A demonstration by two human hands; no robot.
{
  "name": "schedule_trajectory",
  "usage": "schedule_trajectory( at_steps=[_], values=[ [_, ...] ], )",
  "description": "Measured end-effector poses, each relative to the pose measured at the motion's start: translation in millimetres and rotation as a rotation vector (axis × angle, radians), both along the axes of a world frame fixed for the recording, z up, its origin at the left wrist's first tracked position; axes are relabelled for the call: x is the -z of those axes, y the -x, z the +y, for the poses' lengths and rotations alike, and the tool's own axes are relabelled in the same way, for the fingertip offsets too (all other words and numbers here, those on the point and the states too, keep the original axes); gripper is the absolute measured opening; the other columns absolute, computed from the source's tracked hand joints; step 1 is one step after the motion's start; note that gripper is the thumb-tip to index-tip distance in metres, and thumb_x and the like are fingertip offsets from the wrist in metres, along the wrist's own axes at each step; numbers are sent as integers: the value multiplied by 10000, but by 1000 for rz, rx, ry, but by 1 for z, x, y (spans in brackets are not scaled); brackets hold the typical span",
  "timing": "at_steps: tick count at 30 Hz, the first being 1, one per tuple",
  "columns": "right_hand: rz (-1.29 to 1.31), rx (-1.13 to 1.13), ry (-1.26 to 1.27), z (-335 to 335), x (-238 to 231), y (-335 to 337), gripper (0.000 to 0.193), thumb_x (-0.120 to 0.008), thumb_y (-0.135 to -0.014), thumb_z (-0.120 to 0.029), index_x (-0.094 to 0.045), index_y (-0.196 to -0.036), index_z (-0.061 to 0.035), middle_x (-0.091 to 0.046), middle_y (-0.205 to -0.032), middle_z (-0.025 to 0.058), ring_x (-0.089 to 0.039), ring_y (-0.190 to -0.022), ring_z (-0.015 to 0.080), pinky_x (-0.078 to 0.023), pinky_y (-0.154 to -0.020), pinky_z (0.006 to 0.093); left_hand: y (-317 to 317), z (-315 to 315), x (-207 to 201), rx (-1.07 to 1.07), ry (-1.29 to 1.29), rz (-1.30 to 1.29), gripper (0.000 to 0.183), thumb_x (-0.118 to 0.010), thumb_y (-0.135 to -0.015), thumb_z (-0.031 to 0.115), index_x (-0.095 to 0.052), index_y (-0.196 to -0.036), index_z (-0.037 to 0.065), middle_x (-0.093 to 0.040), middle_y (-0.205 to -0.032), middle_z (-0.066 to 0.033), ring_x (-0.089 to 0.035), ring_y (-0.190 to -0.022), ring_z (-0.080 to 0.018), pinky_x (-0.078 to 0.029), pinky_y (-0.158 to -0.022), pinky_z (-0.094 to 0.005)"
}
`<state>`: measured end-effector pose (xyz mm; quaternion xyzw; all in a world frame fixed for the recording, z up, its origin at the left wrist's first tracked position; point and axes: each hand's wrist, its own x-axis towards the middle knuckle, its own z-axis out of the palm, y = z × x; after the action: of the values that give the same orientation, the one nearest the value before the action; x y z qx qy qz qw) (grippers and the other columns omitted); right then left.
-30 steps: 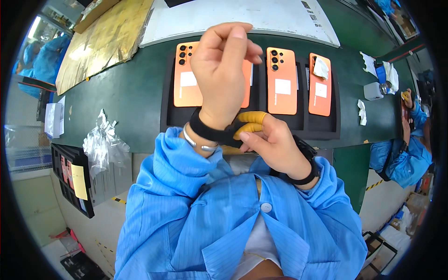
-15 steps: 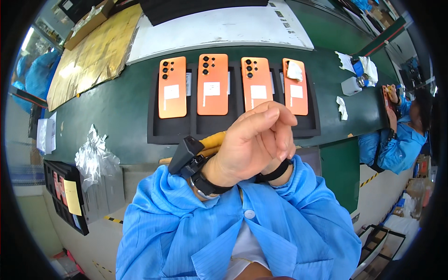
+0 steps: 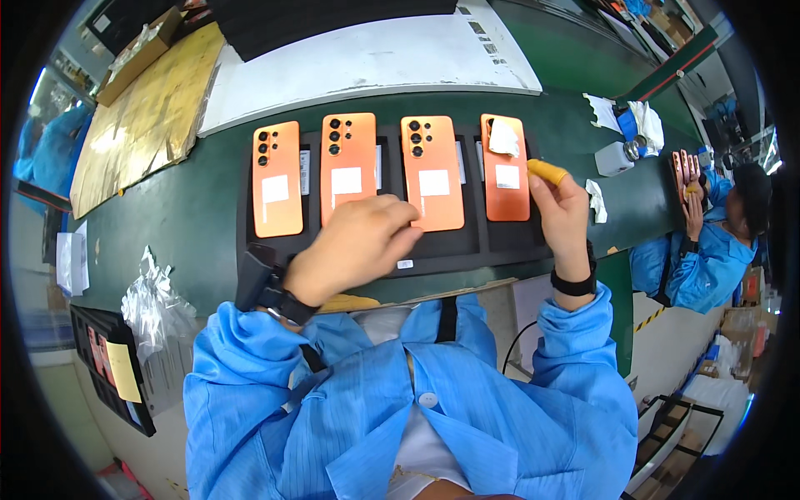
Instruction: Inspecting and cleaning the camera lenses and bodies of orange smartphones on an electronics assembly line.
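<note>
Four orange phones lie backs up, in a row across a black foam tray (image 3: 433, 265): the first phone (image 3: 277, 218), second phone (image 3: 348, 140), third phone (image 3: 442, 218) and fourth phone (image 3: 507, 206). Each back bears a white label. A crumpled white wipe (image 3: 503, 138) partly covers the fourth phone's cameras. My left hand (image 3: 354, 250) reaches over the tray's front, open, covering the second phone's lower end; its fingertips are close to the third phone. Right of the fourth phone, my right hand (image 3: 565, 208) has thumb and forefinger apart, holding nothing visible. A yellow finger cot (image 3: 547, 172) covers its forefinger.
Another white wipe (image 3: 597, 201) and a white pump bottle (image 3: 617, 159) are on the green bench to the right. A co-worker (image 3: 708, 262) handles orange phones farther right. Clear plastic wrap (image 3: 158, 304) hangs at the left front edge, beside a black tray (image 3: 108, 358).
My hands were together in front of my chest, the left covering most of the right. They have parted: the left reaches over the tray, the right is beside the fourth phone.
</note>
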<state>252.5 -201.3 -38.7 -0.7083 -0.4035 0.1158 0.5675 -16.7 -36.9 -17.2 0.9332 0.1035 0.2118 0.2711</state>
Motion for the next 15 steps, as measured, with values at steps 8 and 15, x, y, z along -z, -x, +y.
schedule_trajectory(
  at_steps=[8,15],
  values=[
    [7,53,-89,-7,15,-19,247,-666,-971,-84,-685,-1186,35,-691,-995,39,-615,-862,84,-495,-781,235,63,111,-54,-619,430,-671,209,-608,-1009,198,-700,-1050,15,-656,-798,-31,-596,-700,-139,-491,-743,-296],
    [214,85,-154,-5,12,-24,261,-639,-988,-58,-665,-1225,49,-713,-1101,79,-645,-923,97,-514,-836,230,168,212,-131,-171,1313,-1993,66,-503,-851,32,-528,-885,81,-394,-639,43,-435,-527,-106,-418,-754,-397]
  ],
)
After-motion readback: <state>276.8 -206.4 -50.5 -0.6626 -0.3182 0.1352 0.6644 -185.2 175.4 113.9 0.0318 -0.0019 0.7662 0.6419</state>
